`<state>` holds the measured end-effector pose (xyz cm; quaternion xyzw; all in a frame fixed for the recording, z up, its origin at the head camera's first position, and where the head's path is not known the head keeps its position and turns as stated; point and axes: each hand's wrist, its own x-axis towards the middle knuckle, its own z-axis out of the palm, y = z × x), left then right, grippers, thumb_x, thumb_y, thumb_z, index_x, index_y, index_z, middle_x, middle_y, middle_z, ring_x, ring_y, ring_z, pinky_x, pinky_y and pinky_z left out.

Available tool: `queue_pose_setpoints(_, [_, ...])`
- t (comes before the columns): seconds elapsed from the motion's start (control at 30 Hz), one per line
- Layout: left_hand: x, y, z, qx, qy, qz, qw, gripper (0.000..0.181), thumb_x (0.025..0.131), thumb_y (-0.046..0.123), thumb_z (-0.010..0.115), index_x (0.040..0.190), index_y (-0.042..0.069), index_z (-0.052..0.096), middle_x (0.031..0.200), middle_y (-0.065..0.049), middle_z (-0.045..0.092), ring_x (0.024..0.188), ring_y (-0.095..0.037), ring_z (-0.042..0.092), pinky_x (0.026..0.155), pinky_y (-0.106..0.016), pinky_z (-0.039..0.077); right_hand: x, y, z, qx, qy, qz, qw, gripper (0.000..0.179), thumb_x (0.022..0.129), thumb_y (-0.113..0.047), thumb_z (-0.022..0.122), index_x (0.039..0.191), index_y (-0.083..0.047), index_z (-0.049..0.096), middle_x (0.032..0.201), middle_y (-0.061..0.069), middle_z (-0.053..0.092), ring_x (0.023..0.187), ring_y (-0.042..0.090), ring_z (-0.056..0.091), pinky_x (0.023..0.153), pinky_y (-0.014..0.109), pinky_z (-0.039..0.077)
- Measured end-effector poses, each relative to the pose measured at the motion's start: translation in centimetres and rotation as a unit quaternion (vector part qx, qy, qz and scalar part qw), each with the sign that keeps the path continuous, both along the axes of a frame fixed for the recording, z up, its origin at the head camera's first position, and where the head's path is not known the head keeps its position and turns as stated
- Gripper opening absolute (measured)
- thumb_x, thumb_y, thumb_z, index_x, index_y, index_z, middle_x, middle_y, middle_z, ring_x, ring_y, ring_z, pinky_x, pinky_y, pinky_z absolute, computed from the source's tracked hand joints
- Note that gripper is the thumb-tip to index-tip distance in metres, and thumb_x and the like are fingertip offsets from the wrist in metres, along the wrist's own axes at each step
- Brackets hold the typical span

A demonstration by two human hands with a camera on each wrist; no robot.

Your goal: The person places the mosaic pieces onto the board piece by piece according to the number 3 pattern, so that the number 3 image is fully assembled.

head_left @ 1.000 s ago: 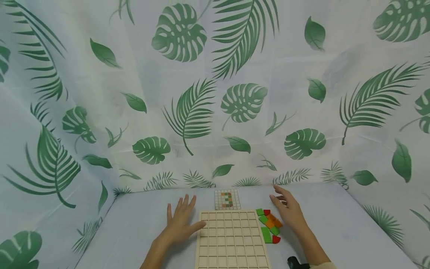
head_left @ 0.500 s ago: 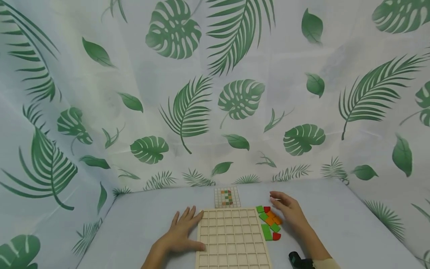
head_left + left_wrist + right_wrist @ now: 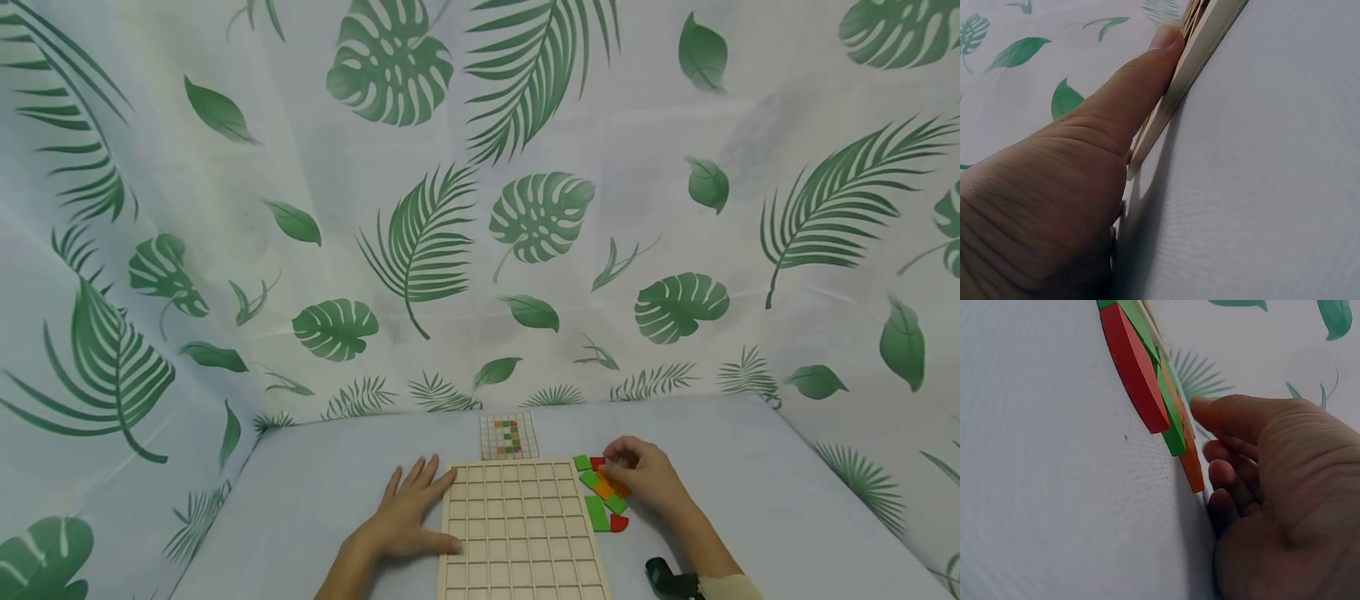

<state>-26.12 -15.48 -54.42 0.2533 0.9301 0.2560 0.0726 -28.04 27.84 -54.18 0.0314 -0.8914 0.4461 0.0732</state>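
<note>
My left hand [image 3: 408,521] is spread at the left edge of a pale wooden grid board [image 3: 517,525]. Its thumb [image 3: 1141,81] lies over the rim in the left wrist view. My right hand [image 3: 648,477] reaches over a cluster of coloured tiles beside the board's right edge, fingers bent. Its index finger and thumb sit around a red tile [image 3: 597,462] at the far end, a small gap between them. Orange tiles [image 3: 602,490] lie partly under the thumb. A green tile [image 3: 582,462] adjoins the red one. In the right wrist view a nearer red tile [image 3: 1135,369] shows.
Behind the board lies a small pattern card [image 3: 510,436] with coloured squares on a grid. More green tiles [image 3: 597,513] and a red rounded tile [image 3: 618,523] lie nearer me. A black device [image 3: 667,577] is at my right wrist. A leaf-print curtain [image 3: 450,250] surrounds the white table [image 3: 315,475].
My left hand has slid towards me along the board's edge, its thumb now lower on the rim. My right hand has come down onto the tiles, fingertips now at the far red one.
</note>
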Motion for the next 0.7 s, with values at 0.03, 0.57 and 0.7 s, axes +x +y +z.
queue_pose_setpoints(0.03, [0.03,0.03,0.02,0.001,-0.002,0.001,1.0,0.114,0.074,0.08,0.074,0.164,0.023,0.034,0.174,-0.018,0.014,0.162,-0.042,0.006,0.125,-0.072,-0.006,0.01,0.03,-0.05,0.008,-0.002,-0.001,1.0,0.018,0.087,-0.018,0.084,0.097,-0.008,0.072,0.088,0.003,0.063,0.076,0.014,0.053,0.063,0.023,0.047])
queue_pose_setpoints(0.57, [0.02,0.13,-0.15,0.001,0.0,0.003,1.0,0.113,0.074,0.079,0.075,0.163,0.023,0.036,0.174,-0.017,0.015,0.162,-0.042,0.007,0.124,-0.073,-0.005,0.56,-0.29,0.46,0.072,0.008,0.001,0.9974,0.016,0.086,-0.022,0.086,0.088,-0.011,0.075,0.095,0.003,0.063,0.085,0.016,0.055,0.072,0.025,0.049])
queue_pose_setpoints(0.7, [-0.03,0.19,-0.14,-0.002,0.001,0.005,1.0,0.113,0.073,0.079,0.075,0.163,0.023,0.036,0.174,-0.017,0.014,0.162,-0.042,0.007,0.124,-0.073,-0.005,0.6,-0.28,0.62,0.075,-0.001,0.001,0.9972,0.016,0.087,-0.022,0.086,0.09,-0.01,0.075,0.096,0.002,0.064,0.087,0.016,0.056,0.074,0.026,0.05])
